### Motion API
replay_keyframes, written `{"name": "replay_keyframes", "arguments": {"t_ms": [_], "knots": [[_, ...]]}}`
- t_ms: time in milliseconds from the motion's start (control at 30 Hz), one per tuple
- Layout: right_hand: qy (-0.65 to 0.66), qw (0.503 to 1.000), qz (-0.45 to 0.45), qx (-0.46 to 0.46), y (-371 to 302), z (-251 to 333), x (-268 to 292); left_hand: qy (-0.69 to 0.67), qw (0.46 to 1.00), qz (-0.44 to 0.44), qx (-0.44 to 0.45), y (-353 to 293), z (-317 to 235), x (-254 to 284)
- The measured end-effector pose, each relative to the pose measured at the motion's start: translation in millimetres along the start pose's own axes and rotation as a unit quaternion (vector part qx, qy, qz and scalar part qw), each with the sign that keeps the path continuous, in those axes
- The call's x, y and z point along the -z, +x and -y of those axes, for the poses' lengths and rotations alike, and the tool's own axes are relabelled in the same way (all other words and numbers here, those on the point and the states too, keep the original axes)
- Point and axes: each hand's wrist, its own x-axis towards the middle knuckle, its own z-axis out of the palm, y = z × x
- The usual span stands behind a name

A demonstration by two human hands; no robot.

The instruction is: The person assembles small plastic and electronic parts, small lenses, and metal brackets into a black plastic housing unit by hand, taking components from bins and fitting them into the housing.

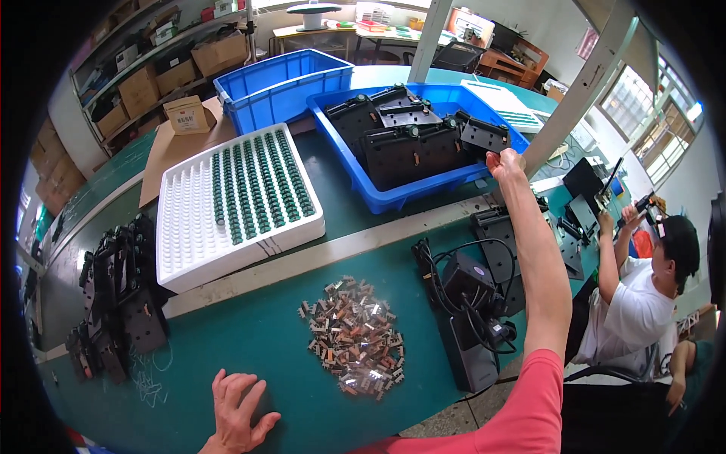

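My right hand (507,162) reaches out over the right side of a shallow blue tray (393,198). Its fingers close on the corner of a black plate-like part (484,136), though the fingertips are partly hidden. Several similar black parts (412,155), with rod-like pieces along their edges, lie heaped in the tray. My left hand (239,412) hovers at or rests on the green table, its fingers spread and holding nothing. Between my arms lies a pile of small metal-and-brown pieces (355,337), apparently under or in clear plastic.
A white foam tray (185,219) holds rows of green cylindrical parts. More black parts (121,291) are stacked at left. A black power adapter with cables (469,344) sits right of the pile. An empty-looking blue bin (287,94) stands behind. At right, a co-worker (635,295) handles a part.
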Motion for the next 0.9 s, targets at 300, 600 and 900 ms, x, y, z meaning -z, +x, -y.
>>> {"name": "replay_keyframes", "arguments": {"t_ms": [300, 600, 900], "knots": [[0.009, 0.999, -0.049, -0.016, 43.8, -26.5, 13.0, 0.006, 1.0, -0.001, -0.001, -0.8, 2.0, -1.6], [0.022, 0.997, -0.028, -0.067, 51.6, -15.2, 46.2, 0.008, 1.0, -0.015, -0.021, 1.8, 0.5, -7.7], [0.027, 0.912, 0.384, -0.142, -61.5, 52.8, 8.5, 0.019, 0.998, -0.041, -0.034, 2.5, 7.0, -3.2]]}}
